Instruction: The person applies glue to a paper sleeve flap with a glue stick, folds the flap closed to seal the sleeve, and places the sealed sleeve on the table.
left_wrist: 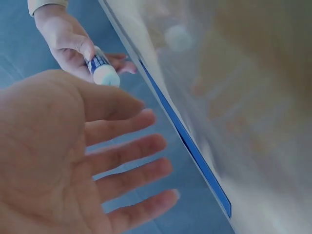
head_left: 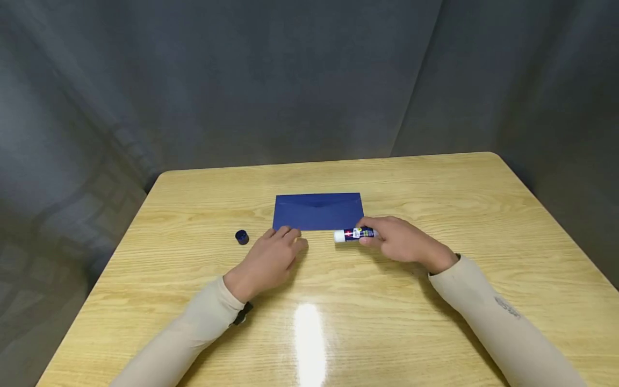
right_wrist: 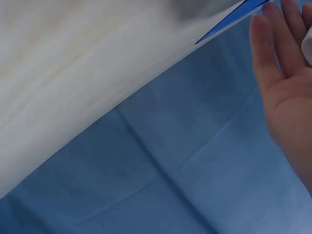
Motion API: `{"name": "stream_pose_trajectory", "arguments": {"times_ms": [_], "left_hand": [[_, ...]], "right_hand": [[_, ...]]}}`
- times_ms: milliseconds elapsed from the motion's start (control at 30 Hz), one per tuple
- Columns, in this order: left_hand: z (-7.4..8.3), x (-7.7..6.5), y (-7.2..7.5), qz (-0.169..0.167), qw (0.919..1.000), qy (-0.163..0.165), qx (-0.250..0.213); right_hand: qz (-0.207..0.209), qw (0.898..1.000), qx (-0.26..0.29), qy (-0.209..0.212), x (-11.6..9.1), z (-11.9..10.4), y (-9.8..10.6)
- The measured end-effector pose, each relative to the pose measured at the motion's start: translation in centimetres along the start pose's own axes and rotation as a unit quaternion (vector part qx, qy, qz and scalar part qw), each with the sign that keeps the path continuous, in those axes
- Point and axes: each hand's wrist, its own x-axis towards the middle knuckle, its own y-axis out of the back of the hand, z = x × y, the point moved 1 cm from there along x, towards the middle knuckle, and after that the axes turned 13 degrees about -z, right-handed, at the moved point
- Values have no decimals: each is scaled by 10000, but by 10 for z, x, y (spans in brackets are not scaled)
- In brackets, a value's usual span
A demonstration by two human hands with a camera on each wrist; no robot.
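A dark blue envelope (head_left: 319,211) lies flat on the table, its flap side up. My right hand (head_left: 405,240) grips a glue stick (head_left: 355,234) between thumb and fingers, just off the envelope's near right corner. The stick lies level with its bare white end pointing left, which also shows in the left wrist view. My left hand (head_left: 272,257) holds nothing; its fingers (left_wrist: 134,146) spread loosely close to the envelope's near left corner. Left of that hand stands a dark blue cap (head_left: 242,237), separate from the stick.
The pale wood-grain table (head_left: 411,322) has rounded far corners. Grey curtains (head_left: 290,80) hang behind it and along both sides. A bright patch of reflected light lies on the tabletop between my forearms.
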Motion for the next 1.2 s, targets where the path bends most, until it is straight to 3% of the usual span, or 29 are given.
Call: {"name": "stream_pose_trajectory", "arguments": {"times_ms": [133,300,433,600,1033,1200], "left_hand": [[12,-3,4,566,9983,-160,-27],[24,-4,10,1313,9882,-781,-84],[28,-1,10,1578,9815,-1080,-47],[27,1,9,1599,9817,-1028,-97],[27,2,9,1633,9768,-1261,-568],[28,2,11,1446,9795,-1065,-918]], "right_hand": [[33,9997,-205,161,-11,-16,-13],[146,9985,-253,471,-15,-38,-27],[255,9973,-190,658,-13,-50,-33],[365,9965,-72,745,-14,-55,-36],[325,9964,105,781,-18,-55,-34],[294,9956,321,826,-18,-52,-32]]}}
